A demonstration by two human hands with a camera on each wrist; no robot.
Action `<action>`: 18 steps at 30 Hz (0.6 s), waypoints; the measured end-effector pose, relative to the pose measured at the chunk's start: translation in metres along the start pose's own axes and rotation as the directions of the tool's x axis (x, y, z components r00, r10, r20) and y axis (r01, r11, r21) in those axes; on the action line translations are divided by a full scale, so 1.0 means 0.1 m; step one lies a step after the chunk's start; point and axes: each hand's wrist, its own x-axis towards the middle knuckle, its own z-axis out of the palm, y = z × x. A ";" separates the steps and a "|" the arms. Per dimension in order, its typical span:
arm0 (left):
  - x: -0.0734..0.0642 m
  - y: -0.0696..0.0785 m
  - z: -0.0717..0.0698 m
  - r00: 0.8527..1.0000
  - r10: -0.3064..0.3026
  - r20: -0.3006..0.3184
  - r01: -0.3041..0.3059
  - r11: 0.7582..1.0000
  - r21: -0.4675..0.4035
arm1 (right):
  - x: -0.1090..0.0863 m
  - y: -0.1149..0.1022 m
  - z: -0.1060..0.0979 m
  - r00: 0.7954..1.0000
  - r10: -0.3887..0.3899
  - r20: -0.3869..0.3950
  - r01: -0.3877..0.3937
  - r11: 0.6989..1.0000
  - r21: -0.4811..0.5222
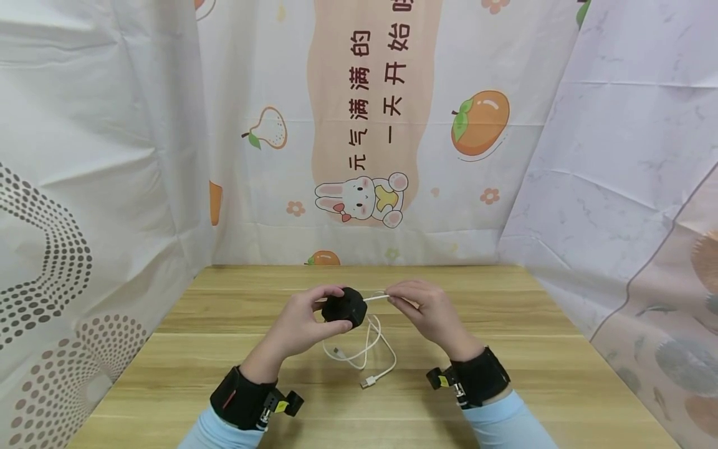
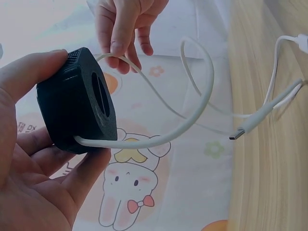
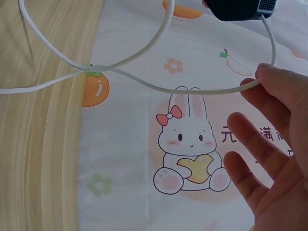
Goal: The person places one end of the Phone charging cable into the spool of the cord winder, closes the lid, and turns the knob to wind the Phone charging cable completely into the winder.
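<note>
My left hand (image 1: 297,324) grips a black many-sided cable winder (image 1: 346,307), thumb and fingers on opposite sides. In the left wrist view, the winder (image 2: 62,113) shows a round slotted opening in its face. A white charging cable (image 2: 144,143) comes out of both sides of it. Thumb and index finger of my right hand (image 1: 429,308) pinch one strand just right of the winder; its other fingers are spread apart in the right wrist view. Below, the cable hangs in loops, with a USB-C plug (image 2: 238,134) and a larger USB plug (image 1: 367,381) at its ends.
The wooden table (image 1: 224,349) lies beneath both hands. A white curtain with printed fruit and a rabbit (image 1: 359,199) hangs behind it, with more patterned cloth (image 1: 101,156) at the sides. Each wrist carries a black strap (image 1: 244,399) with a small camera.
</note>
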 end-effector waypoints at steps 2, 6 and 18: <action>0.00 0.00 0.00 1.000 -0.002 0.000 0.002 1.000 -0.009 | -0.01 0.00 -0.02 1.000 0.011 0.007 -0.011 1.000 0.005; 0.00 -0.01 -0.03 1.000 -0.013 0.001 0.013 0.999 -0.039 | -0.02 0.02 -0.08 0.998 0.051 0.032 -0.052 0.998 0.028; 0.01 -0.06 -0.09 0.998 -0.065 0.009 0.066 0.987 -0.144 | -0.08 0.11 -0.19 0.966 0.186 0.178 -0.201 0.977 0.074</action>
